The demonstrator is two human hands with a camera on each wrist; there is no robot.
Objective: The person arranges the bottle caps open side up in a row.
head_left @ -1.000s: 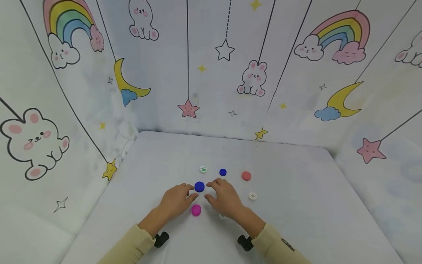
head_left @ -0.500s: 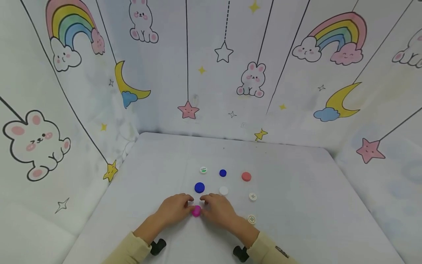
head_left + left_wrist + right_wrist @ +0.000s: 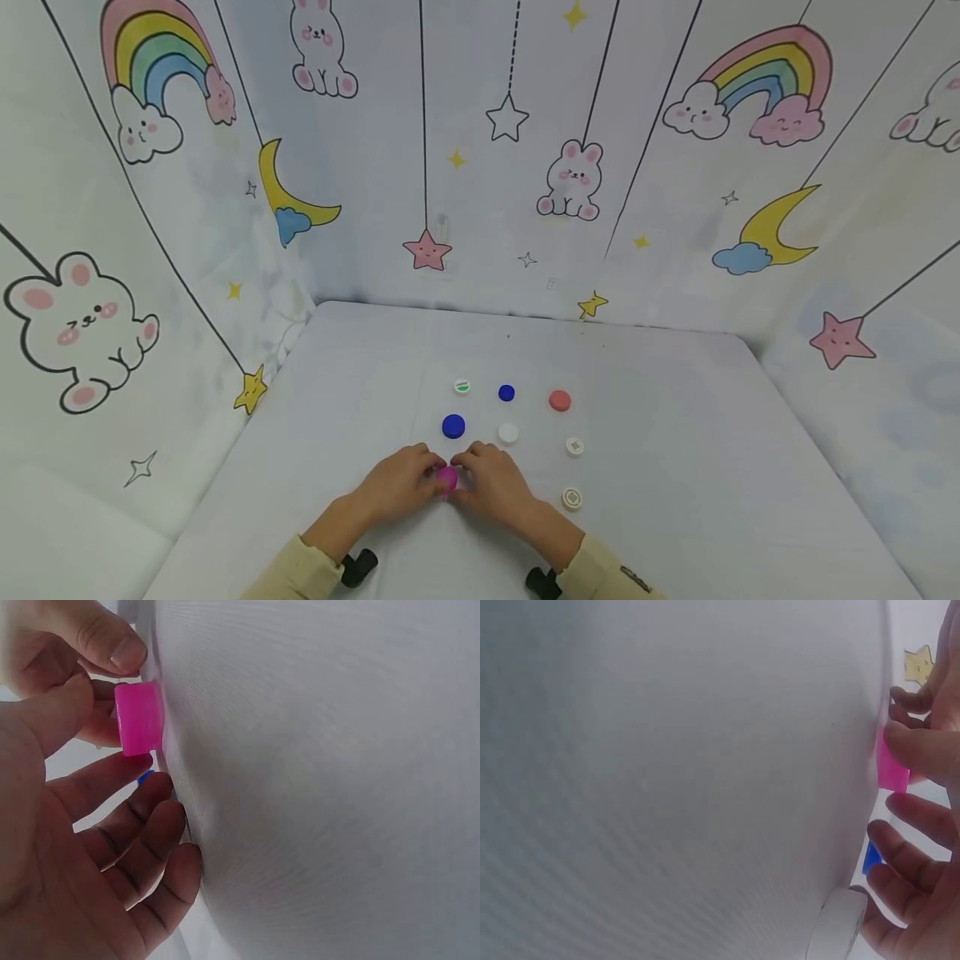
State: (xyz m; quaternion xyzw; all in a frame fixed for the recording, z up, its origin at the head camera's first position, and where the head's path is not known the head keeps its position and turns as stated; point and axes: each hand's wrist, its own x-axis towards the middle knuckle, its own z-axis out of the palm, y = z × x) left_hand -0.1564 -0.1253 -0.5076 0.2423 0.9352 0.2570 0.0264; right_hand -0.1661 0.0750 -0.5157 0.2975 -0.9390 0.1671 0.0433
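A pink bottle cap lies on the white table between my two hands, nearest the person in its column. My left hand holds its left side, the thumb in front and the index finger beyond it. From the other side my right hand holds it too. In the left wrist view the pink cap stands against the cloth, with the left index fingertip at its edge. The right thumb covers part of the pink cap in the right wrist view. The other fingers of both hands are loosely bent.
Beyond the hands lie a large blue cap, a white cap, a white-and-green cap, a small blue cap and a red cap. Two pale patterned discs lie to the right. Printed cloth walls surround the table.
Both hands have come from the large blue cap toward the person to the pink cap, and their fingers have drawn in around it. The white cap and a pale disc have come into view.
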